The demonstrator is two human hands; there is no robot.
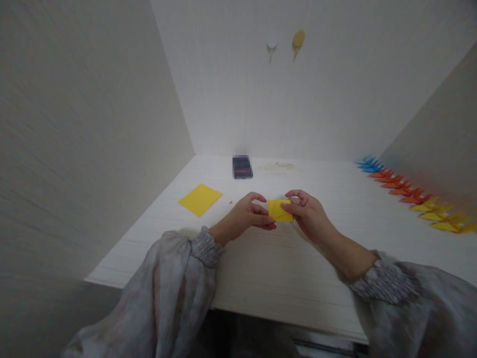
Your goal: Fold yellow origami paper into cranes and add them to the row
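Note:
A small folded piece of yellow paper [278,211] is held up between both hands, over the front part of the white table. My right hand [306,211] pinches its right side, thumb on the near face and fingers behind. At the lower left edge, my left hand [253,214] grips it with thumb and fingers, while the index finger curves above, apart from the paper. A larger flat yellow sheet [200,200] lies on the table to the left of my left hand.
Folded paper cranes in blue [370,165], orange-red [400,188] and yellow [441,216] line the table's right side. A dark pixelated rectangular object [242,167] lies at the back. A tiny orange scrap [230,202] is near the yellow sheet. Walls enclose the white table [283,278].

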